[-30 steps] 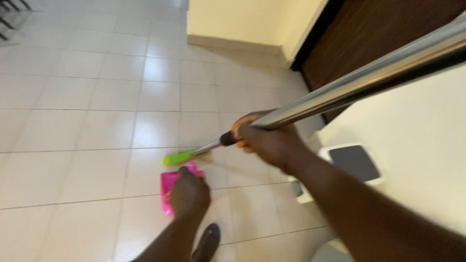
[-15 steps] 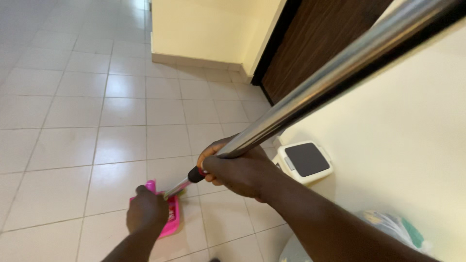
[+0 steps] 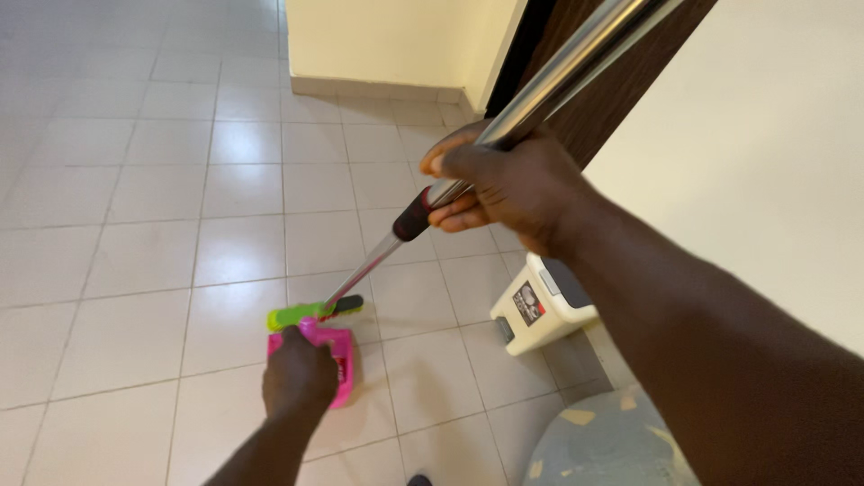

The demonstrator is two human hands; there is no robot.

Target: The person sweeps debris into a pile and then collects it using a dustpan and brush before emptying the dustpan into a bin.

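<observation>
My right hand [image 3: 513, 184] grips the shiny metal handle [image 3: 558, 67] of a broom, just above its black and red collar. The handle slants down to a green broom head [image 3: 310, 313] with dark bristles resting on the white tiled floor [image 3: 135, 225]. My left hand [image 3: 297, 378] holds a pink dustpan [image 3: 337, 355] flat on the tiles, right behind the broom head and touching it. The hand covers much of the pan.
A small white pedal bin [image 3: 540, 310] with a grey lid stands against the cream wall [image 3: 765, 153] on the right. A dark wooden door [image 3: 612, 90] lies beyond it. A pale round object [image 3: 612, 441] sits at the bottom right.
The broom head has slid out from over the dustpan to its front edge. My right hand has risen with the handle. The view has tilted, showing the bin lower down.
</observation>
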